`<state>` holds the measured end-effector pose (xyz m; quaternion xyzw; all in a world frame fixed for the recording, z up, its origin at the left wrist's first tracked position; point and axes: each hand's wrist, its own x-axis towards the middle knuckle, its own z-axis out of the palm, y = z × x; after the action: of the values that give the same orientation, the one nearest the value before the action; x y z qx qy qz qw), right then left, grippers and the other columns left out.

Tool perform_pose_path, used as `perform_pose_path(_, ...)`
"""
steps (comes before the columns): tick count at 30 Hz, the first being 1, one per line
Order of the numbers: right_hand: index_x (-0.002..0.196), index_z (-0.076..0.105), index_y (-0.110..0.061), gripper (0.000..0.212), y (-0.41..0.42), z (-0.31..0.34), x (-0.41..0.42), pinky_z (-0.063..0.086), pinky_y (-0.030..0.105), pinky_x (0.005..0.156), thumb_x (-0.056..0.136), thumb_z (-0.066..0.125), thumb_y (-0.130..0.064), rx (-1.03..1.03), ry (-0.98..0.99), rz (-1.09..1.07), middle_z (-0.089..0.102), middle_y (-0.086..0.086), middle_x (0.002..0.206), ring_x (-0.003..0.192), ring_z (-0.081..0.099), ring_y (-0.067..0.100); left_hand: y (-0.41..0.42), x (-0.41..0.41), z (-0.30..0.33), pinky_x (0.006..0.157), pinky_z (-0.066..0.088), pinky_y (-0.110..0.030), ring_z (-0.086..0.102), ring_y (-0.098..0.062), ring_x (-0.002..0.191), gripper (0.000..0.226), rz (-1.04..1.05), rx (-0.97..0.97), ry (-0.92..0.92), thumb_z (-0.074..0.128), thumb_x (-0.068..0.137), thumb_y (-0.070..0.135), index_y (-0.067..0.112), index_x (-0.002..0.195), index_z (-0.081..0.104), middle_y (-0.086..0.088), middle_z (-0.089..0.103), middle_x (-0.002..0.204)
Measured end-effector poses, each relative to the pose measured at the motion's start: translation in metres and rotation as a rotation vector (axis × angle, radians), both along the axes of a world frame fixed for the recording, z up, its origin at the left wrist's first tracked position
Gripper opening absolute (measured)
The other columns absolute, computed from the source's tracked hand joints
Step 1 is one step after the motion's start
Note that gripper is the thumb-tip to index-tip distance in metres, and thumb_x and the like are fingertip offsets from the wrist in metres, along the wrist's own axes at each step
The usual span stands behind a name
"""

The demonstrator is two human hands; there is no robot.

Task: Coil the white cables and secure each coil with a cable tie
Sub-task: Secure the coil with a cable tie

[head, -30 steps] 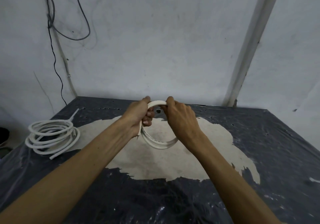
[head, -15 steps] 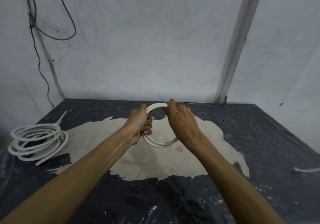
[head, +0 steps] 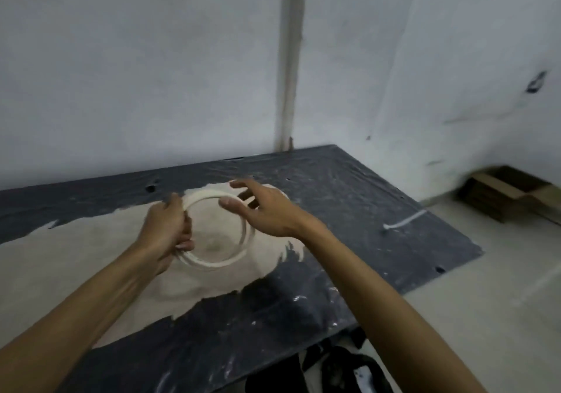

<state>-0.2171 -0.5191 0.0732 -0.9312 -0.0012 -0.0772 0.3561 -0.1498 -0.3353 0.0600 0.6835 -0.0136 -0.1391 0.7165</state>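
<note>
While the left hand alone grips the coiled white cable, the loops depend on a single point of restraint at the coil's left side; a slackened grip there would probably let the springy turns fan apart or spill onto the tabletop, and the winding would need to be redone. A second risk is judged to lie in the reach toward the white cable tie, which rests near the right edge of the tabletop, well apart from the coil: stretching for it one-handed could tilt or twist the coil and shift the turns out of register. The left hand is closed around the bundled turns, fingers curled over them, with the coil held just above the pale worn patch at the middle of the tabletop. The right hand is open, fingers spread and relaxed, poised over the coil's right rim; motion blur prevents telling whether any fingertip touches the cable. No tie yet encircles the coil.
</note>
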Motion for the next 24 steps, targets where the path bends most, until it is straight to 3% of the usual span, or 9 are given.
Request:
perform_pose_path(3,0.129,0.059,-0.023,0.062,-0.06,-0.007,-0.014,0.055,0.044,0.091,0.095,0.043,-0.073,-0.076,-0.06,-0.285,0.072,-0.002,0.119,0.106,0.067,0.02,-0.013,0.006,-0.005,0.032,0.018,-0.012,0.017,-0.007,0.028,0.043,0.0,-0.036,-0.004,0.029,0.105,0.029,0.017,0.064,0.031,0.007,0.023,0.037)
perform_pose_path(7,0.101,0.067,-0.018,0.032,-0.158,-0.028,-0.041,0.058,0.049,0.08,0.1,0.057,-0.048,-0.312,0.062,-0.668,0.071,0.01,0.098,0.094,0.068,0.035,-0.027,0.017,-0.016,0.034,0.019,-0.012,0.016,-0.008,0.028,0.038,0.0,-0.056,0.009,0.027,0.102,0.026,0.02,0.065,0.025,0.007,0.02,0.037)
perform_pose_path(9,0.089,0.065,-0.013,0.036,-0.193,-0.039,-0.058,0.058,0.05,0.078,0.099,0.059,-0.048,-0.366,0.148,-0.811,0.069,0.013,0.091,0.09,0.069,0.038,-0.037,0.018,-0.021,0.034,0.019,-0.013,0.016,-0.008,0.029,0.036,0.006,-0.052,0.022,0.027,0.101,0.025,0.021,0.065,0.025,0.007,0.02,0.037)
perform_pose_path(12,0.098,0.068,-0.009,0.052,-0.222,-0.053,-0.08,0.057,0.047,0.081,0.093,0.061,-0.061,-0.411,0.205,-0.979,0.071,0.015,0.105,0.098,0.069,0.037,-0.052,0.014,-0.025,0.033,0.019,-0.013,0.016,-0.009,0.03,0.034,0.009,-0.048,0.041,0.028,0.099,0.023,0.022,0.065,0.027,0.007,0.02,0.037)
perform_pose_path(14,0.107,0.065,-0.011,0.063,-0.227,-0.062,-0.094,0.055,0.047,0.084,0.087,0.061,-0.07,-0.424,0.279,-0.97,0.069,0.011,0.107,0.101,0.068,0.036,-0.062,0.01,-0.027,0.033,0.019,-0.013,0.017,-0.009,0.03,0.032,0.008,-0.04,0.048,0.027,0.098,0.023,0.021,0.066,0.028,0.006,0.021,0.038)
perform_pose_path(16,0.107,0.061,-0.013,0.058,-0.227,-0.074,-0.101,0.054,0.045,0.085,0.088,0.063,-0.068,-0.413,0.346,-0.913,0.067,0.009,0.106,0.101,0.066,0.035,-0.071,0.006,-0.027,0.033,0.019,-0.014,0.017,-0.009,0.029,0.033,0.009,-0.037,0.051,0.027,0.098,0.022,0.021,0.065,0.029,0.006,0.021,0.037)
perform_pose_path(20,0.097,0.059,-0.011,0.029,-0.225,-0.088,-0.103,0.053,0.042,0.076,0.096,0.064,-0.04,-0.386,0.214,-0.919,0.069,0.012,0.1,0.092,0.065,0.035,-0.079,0.0,-0.026,0.031,0.018,-0.016,0.018,-0.008,0.03,0.034,0.011,-0.031,0.045,0.026,0.099,0.022,0.02,0.064,0.03,0.006,0.022,0.037)
perform_pose_path(24,0.098,0.058,-0.005,0.014,-0.207,-0.085,-0.09,0.042,0.037,0.062,0.103,0.052,-0.016,-0.498,0.023,-0.897,0.062,0.013,0.087,0.077,0.061,0.034,-0.077,0.001,-0.024,0.032,0.02,-0.014,0.019,-0.007,0.028,0.037,0.046,-0.036,0.035,0.026,0.101,0.023,0.019,0.064,0.03,0.007,0.024,0.035)
